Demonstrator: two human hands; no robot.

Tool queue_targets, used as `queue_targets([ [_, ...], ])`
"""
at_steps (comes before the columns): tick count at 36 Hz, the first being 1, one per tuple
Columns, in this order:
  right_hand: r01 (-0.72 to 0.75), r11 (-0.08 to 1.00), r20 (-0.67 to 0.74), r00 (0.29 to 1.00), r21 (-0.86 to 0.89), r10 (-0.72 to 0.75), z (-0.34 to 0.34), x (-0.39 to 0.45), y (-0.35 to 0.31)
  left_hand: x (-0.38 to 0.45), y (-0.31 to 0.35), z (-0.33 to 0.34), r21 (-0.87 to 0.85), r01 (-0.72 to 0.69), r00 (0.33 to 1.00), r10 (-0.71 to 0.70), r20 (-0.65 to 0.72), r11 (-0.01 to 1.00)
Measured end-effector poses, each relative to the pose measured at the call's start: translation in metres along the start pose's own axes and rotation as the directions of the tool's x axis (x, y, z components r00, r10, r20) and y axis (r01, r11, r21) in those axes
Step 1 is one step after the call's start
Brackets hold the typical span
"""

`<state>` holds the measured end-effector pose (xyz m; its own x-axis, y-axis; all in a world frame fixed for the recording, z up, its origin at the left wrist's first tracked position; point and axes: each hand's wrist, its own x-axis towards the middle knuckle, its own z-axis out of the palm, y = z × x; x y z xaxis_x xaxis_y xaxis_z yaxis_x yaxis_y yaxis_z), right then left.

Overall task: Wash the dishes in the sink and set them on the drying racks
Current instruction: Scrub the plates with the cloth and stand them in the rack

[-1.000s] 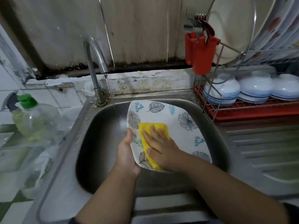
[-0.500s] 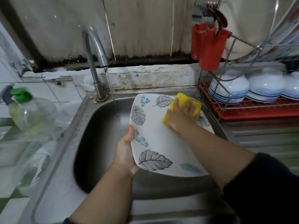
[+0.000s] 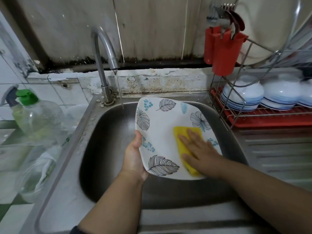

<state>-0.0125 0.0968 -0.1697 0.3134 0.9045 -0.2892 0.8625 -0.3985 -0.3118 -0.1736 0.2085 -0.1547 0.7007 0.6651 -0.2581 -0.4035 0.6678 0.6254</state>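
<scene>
Head view shows a leaf-printed square plate (image 3: 162, 132) tilted over the sink (image 3: 108, 149), the left hand (image 3: 135, 157) gripping its edge at about 8 o'clock while the right hand (image 3: 199, 149) lies with straight fingers, pressing a yellow sponge (image 3: 184, 142) onto the face toward 4 o'clock. Stiff, breakable and wet beside the running tap (image 3: 104, 53), it will probably be slippery, so the rim grip with thumb on top seems wisest. No brand or writing is legible, even on the soap bottle (image 3: 33, 119) at 9 o'clock.

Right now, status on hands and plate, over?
Left hand grips plate edge over sink. Right hand presses yellow sponge flat on plate. Tap running beside plate; nothing blocking.
</scene>
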Motion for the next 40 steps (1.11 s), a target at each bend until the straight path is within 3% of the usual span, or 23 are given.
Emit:
queue_targets([
  [3, -0.207, 0.978, -0.151, 0.968, -0.019, 0.202, -0.014, 0.023, 0.007, -0.001, 0.001, -0.001, 0.018, -0.016, 1.0, 0.016, -0.002, 1.0],
  [7, -0.31, 0.949, -0.242, 0.918, 0.055, 0.314, -0.034, 0.063, -0.031, -0.003, 0.003, -0.002, -0.012, -0.019, 1.0, 0.02, 0.018, 1.0],
  [9, -0.221, 0.975, -0.282, 0.935, 0.014, 0.216, -0.033, 0.07, -0.063, -0.003, 0.002, -0.003, -0.033, 0.008, 0.999, -0.007, 0.046, 0.999],
  [12, 0.032, 0.999, -0.315, 0.948, -0.036, -0.042, -0.017, 0.054, -0.1, -0.004, 0.003, -0.001, -0.039, 0.059, 0.996, -0.056, 0.062, 0.998],
  [19, 0.298, 0.955, 0.0, 0.955, -0.015, -0.298, -0.008, 0.002, -0.069, -0.002, 0.004, 0.001, -0.023, 0.046, 0.997, -0.044, 0.061, 0.999],
  [23, 0.285, 0.958, 0.104, 0.954, -0.021, -0.282, -0.016, -0.007, -0.023, -0.003, 0.004, 0.002, -0.056, 0.004, 0.999, -0.001, 0.051, 0.998],
  [28, -0.032, 0.998, 0.005, 0.999, -0.056, 0.033, -0.032, -0.012, 0.01, -0.01, 0.007, 0.008, -0.025, -0.048, 0.999, 0.047, -0.009, 0.999],
  [31, -0.086, 0.996, -0.043, 0.995, 0.021, 0.087, -0.03, -0.014, -0.01, -0.017, 0.006, 0.021, -0.029, -0.061, 0.997, 0.06, -0.045, 0.998],
  [35, 0.076, 0.988, -0.001, 0.997, 0.137, -0.076, -0.024, -0.023, -0.054, -0.026, 0.008, 0.043, 0.034, -0.062, 0.995, 0.064, -0.079, 0.998],
  [38, 0.181, 0.917, 0.026, 0.979, 0.356, -0.203, -0.032, -0.041, -0.067, -0.035, 0.011, 0.062, 0.069, -0.047, 0.995, 0.052, -0.084, 0.997],
  [40, 0.263, 0.888, 0.015, 0.957, 0.377, -0.289, -0.042, -0.049, -0.063, -0.04, 0.017, 0.074, 0.074, -0.024, 0.995, 0.031, -0.09, 0.997],
])
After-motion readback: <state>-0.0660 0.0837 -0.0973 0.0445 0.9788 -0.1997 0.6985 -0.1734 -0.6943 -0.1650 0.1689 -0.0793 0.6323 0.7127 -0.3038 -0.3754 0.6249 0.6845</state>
